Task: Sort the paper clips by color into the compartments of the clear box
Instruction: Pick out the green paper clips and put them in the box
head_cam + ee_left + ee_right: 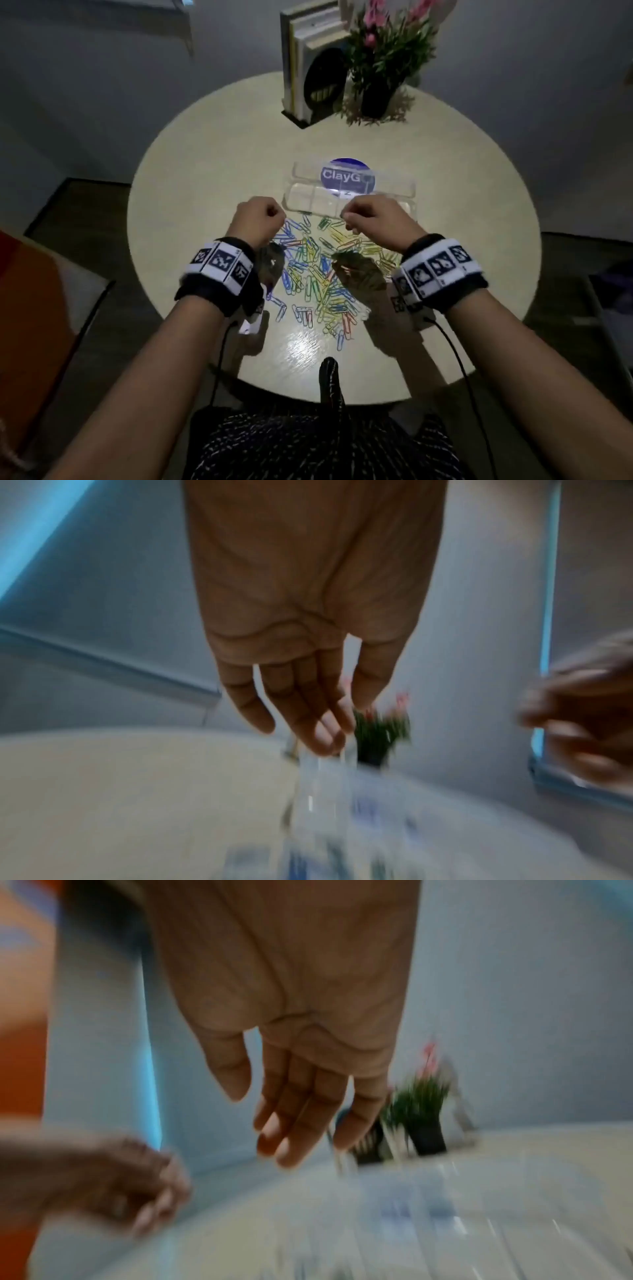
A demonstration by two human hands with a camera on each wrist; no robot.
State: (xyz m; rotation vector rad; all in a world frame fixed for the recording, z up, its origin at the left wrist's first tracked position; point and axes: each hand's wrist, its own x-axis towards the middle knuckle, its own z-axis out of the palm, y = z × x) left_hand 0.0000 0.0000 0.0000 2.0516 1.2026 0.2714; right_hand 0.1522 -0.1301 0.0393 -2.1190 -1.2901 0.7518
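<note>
- Your paper clips (318, 274) lie in one loose, mixed heap on the round pale table (191, 178), right in front of you, between your two wrists.
- Colours in the heap: blue, green, yellow, red and some white. They overlap and cross at all angles; a few blue and white ones sit apart at the near-left edge of the heap.
- The clear box (346, 202) lies just beyond the heap, long side across your view. Its lid stands open behind it, with a round blue label reading "ClayG" showing through the lid.
- The box has a row of compartments; from the head view they look bare of clips, though glare on the plastic blurs the right end.
- Your left hand (257, 219) hangs above the far-left edge of the heap, fingers loosely curled downward. The left wrist view shows the fingers (308, 710) nearly straight and slack, nothing between them.
- Your right hand (373, 219) hangs above the far-right edge of the heap, just in front of the box. Its fingers (301, 1123) are extended and relaxed, holding nothing visible.
- Both wrist views are motion-blurred.
- At the far rim: upright books (308, 58) in a holder and a potted plant (383, 61) with pink flowers.
</note>
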